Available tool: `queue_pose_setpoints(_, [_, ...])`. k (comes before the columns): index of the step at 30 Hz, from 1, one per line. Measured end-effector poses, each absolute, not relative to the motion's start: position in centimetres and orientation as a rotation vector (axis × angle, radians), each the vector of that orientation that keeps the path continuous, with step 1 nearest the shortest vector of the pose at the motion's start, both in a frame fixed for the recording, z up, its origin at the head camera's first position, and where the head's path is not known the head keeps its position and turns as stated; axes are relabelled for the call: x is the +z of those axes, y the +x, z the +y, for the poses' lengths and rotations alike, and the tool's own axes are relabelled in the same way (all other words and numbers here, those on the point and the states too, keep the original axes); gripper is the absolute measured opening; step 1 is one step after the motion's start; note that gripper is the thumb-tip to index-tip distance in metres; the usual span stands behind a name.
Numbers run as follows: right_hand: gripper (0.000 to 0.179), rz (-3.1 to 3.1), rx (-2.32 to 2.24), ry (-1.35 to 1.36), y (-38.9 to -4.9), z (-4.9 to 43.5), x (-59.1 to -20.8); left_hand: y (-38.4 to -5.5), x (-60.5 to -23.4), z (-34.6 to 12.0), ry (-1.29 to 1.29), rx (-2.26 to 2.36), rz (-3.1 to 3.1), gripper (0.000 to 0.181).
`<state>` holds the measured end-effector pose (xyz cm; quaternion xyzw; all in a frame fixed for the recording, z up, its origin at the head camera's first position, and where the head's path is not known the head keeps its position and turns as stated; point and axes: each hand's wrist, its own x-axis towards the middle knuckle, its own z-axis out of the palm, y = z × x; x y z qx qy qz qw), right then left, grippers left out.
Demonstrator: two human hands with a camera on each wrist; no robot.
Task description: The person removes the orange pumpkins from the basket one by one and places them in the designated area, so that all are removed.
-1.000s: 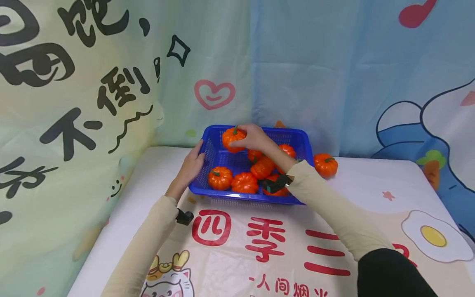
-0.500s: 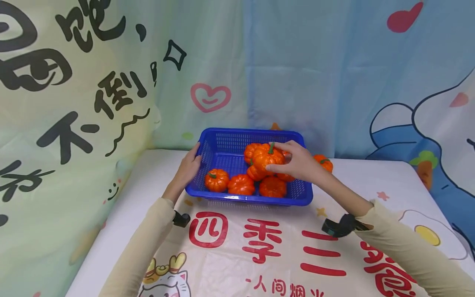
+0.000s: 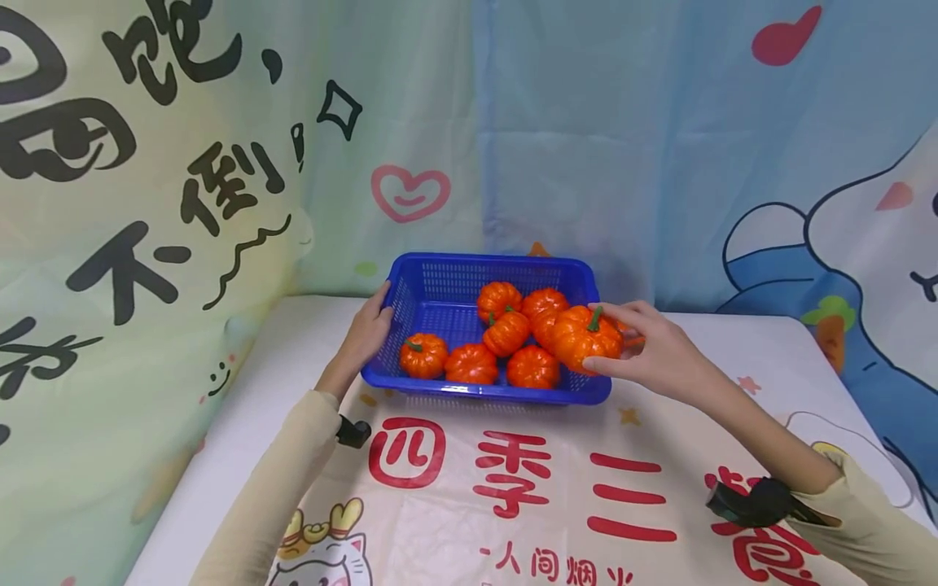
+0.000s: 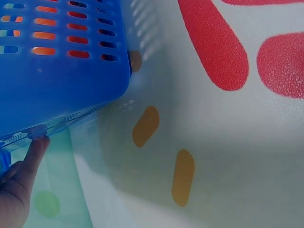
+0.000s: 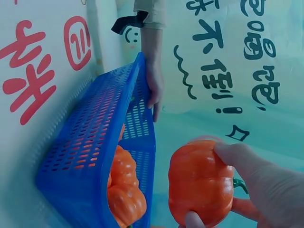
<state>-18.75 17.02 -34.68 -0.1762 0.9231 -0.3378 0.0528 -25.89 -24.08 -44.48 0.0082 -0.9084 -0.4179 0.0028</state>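
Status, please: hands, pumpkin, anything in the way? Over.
Left hand touching blue perforated plastic basket. Right hand gripping glossy orange ribbed pumpkin, above basket's right end. Nothing visibly blocking it.

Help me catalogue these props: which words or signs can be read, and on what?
"四季三餐": red, tablecloth; last character partly covered.
"-人间烟火": red, tablecloth; bottom cut off.
"不倒!": black, backdrop.
"吧,": black, backdrop.
Other black characters: cut off or unclear.
None seen on basket or pumpkins.
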Motion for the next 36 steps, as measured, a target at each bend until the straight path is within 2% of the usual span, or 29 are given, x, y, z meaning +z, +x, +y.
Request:
queue_pose_setpoints(11, [0.073, 2.867, -0.998, -0.578, -18.5, 18.0, -34.6, -25.9, -44.7, -24.2, 0.029, -1.301, -2.845, 0.057])
queue_pose_setpoints(18, [0.072, 2.872, -1.013, -0.454, -19.7, 19.9, -34.6, -25.8, -44.5, -24.1, 0.035, -1.312, -2.853, 0.057])
queue_pose_setpoints(29, [0.084, 2.947, -1.021, -0.269, -22.1, 24.0, -37.2, -25.7, -44.5, -24.1, 0.035, -1.316, -2.85, 0.057])
queue_pose_setpoints(36, [0.085, 2.984, -1.011, -0.133, -24.3, 27.3, -39.4, -25.8, -44.5, -24.0, 0.028, -1.316, -2.848, 0.057])
